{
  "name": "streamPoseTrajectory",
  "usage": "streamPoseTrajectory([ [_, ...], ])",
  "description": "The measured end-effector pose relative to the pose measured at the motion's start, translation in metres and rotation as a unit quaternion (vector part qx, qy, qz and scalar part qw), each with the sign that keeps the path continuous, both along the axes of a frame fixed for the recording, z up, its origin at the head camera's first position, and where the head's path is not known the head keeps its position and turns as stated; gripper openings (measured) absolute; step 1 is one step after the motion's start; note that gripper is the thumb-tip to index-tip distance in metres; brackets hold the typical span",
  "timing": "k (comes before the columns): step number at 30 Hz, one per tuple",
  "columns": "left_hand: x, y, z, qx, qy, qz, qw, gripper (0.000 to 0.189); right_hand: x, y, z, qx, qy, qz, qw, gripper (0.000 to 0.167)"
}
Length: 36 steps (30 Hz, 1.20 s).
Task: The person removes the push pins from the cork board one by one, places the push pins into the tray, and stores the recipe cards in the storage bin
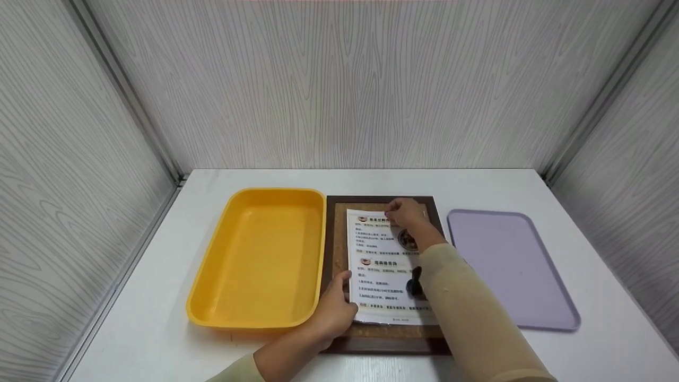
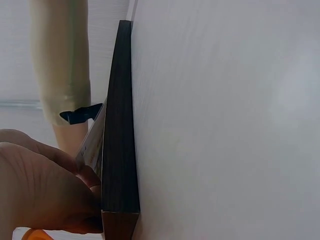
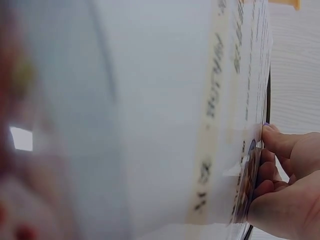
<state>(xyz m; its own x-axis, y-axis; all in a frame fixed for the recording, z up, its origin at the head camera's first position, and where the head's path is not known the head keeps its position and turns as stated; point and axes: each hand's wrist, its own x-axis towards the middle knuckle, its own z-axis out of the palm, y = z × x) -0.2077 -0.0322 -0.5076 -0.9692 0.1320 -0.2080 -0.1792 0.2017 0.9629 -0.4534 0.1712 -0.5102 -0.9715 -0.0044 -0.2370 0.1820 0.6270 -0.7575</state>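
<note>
A printed recipe sheet [image 1: 379, 276] with food pictures and a glossy surface lies on a cork board [image 1: 339, 239] with a dark wooden frame [image 2: 120, 130]. My left hand [image 1: 334, 307] holds the sheet's lower left edge, its thumb at the margin; in the left wrist view that edge stands slightly off the board. At the sheet's top, my right hand [image 1: 408, 215] pinches a small purple pushpin [image 3: 266, 124], mostly hidden by the fingertips. The right forearm covers the sheet's right side. Up close, the sheet bulges in the right wrist view.
Left of the board stands a deep yellow tray [image 1: 254, 265], right beside the frame. A flat purple tray [image 1: 514, 265] lies to the right. All rest on a white table [image 1: 148, 297], with wood-patterned panels [image 1: 339, 85] behind and at both sides.
</note>
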Motion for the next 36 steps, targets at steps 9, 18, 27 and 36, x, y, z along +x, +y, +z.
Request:
streamPoseTrajectory([
  [9, -0.001, -0.001, 0.002, 0.005, -0.002, 0.003, 1.0000, 0.081, 0.006, 0.016, 0.001, -0.044, 0.008, 0.046, 0.9979, 0.019],
  [18, -0.001, 0.002, 0.006, -0.047, 0.011, 0.012, 0.9988, 0.079, 0.008, 0.023, 0.002, -0.061, -0.003, 0.073, 0.9955, 0.021],
  [27, 0.000, -0.004, 0.024, -0.055, 0.033, -0.034, 0.9974, 0.077, 0.015, 0.033, -0.001, -0.101, 0.036, 0.079, 0.9911, 0.022],
  [36, -0.009, -0.025, 0.053, -0.128, 0.078, -0.074, 0.9859, 0.072, 0.031, 0.057, 0.016, -0.274, 0.091, 0.036, 0.9567, 0.027],
])
